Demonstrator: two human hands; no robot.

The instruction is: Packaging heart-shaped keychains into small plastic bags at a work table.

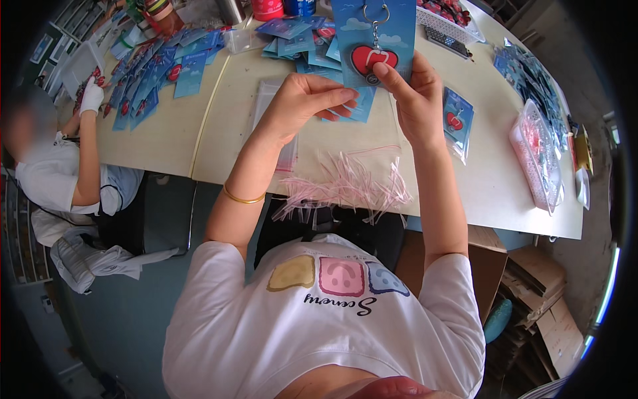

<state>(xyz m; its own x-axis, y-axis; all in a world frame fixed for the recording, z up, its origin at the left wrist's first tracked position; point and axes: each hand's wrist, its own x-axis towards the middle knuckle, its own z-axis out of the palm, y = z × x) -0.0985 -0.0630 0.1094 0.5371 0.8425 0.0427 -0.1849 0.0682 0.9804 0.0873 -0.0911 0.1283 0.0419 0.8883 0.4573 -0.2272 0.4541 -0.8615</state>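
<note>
Head view: blue backing card (347, 33) with red keychain (359, 60) up in the air over the far half of the tabletop (492, 179), printed face to the wearer. Right hand (420, 96) grasps the card at its lower right, thumb across the front on the keychain, fingers going behind; thumb placement probably pins the dangling piece flat so it doesn't swing. Card tilted toward the face, likely for a clear look at the front.

Left hand (302, 103) just off the card's lower left corner, fingers half curled, thumb close to them; can't tell if they pinch something thin or are free.

Under and beyond the hands, loose pile of cards (292, 45) toward the far edge, seemingly kept within reach. Clear plastic bags (268, 100) lie flat left of the left wrist. Pink-white strips (345, 183) heaped at the near edge, some hanging over it; looks like scrap pushed aside. Bagged card (465, 130) sits alone right of the right forearm, apart from the rest.

Toward the right edge, white basket (525, 133) holding clear-wrapped stuff, more cards (525, 73) beyond. At the left end, co-worker's gloved hand (92, 95) beside another spread of cards (191, 74).
</note>
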